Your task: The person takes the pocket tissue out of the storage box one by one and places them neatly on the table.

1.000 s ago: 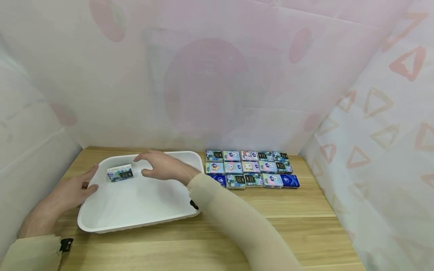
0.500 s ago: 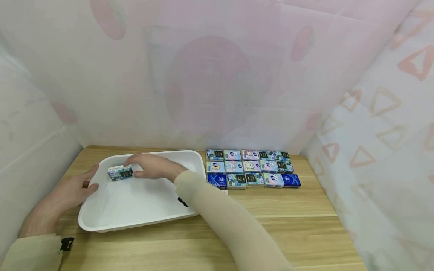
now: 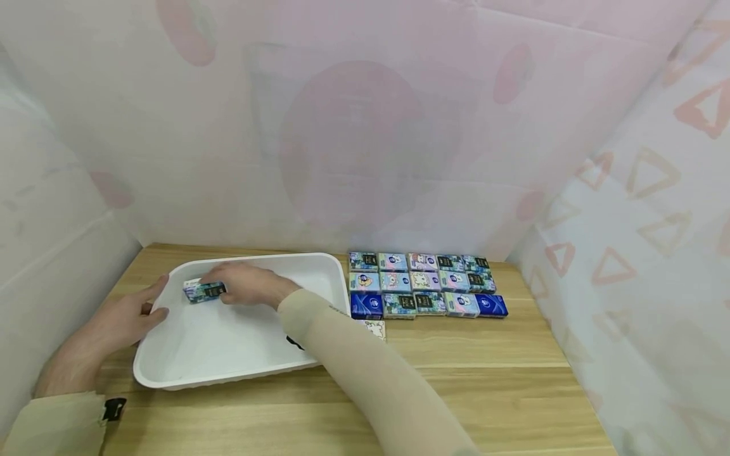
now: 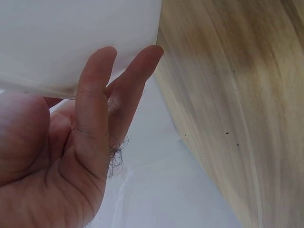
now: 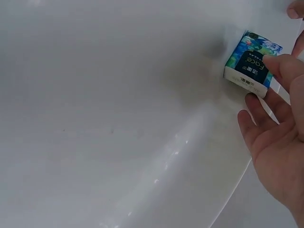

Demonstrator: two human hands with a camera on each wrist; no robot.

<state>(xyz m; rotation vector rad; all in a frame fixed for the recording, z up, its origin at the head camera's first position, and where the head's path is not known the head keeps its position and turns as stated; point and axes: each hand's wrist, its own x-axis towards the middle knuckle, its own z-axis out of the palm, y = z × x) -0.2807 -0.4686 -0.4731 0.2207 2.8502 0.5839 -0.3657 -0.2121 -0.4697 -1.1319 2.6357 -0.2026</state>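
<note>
A small tissue pack point(image 3: 204, 291) with a blue-green floral print lies inside the white tray point(image 3: 239, 373), near its far left corner. My right hand point(image 3: 245, 283) reaches into the tray and pinches this pack. In the right wrist view the thumb point(image 5: 280, 66) presses on the pack's dark label, and fingers show at its far edge. At the tray's left side my left hand point(image 3: 122, 316) holds the rim, its thumb over the inner edge. From the left wrist, fingers point(image 4: 92, 99) lie against the tray's white wall.
To the right of the tray, several tissue packs point(image 3: 424, 280) lie in rows on the wooden table point(image 3: 485, 380). Another pack point(image 3: 373, 328) is partly hidden by my right sleeve. Patterned cloth walls point(image 3: 353, 190) stand behind and at both sides.
My right hand has moved left across the tray to the floral tissue pack and taken hold of it. My left hand has stayed on the rim.
</note>
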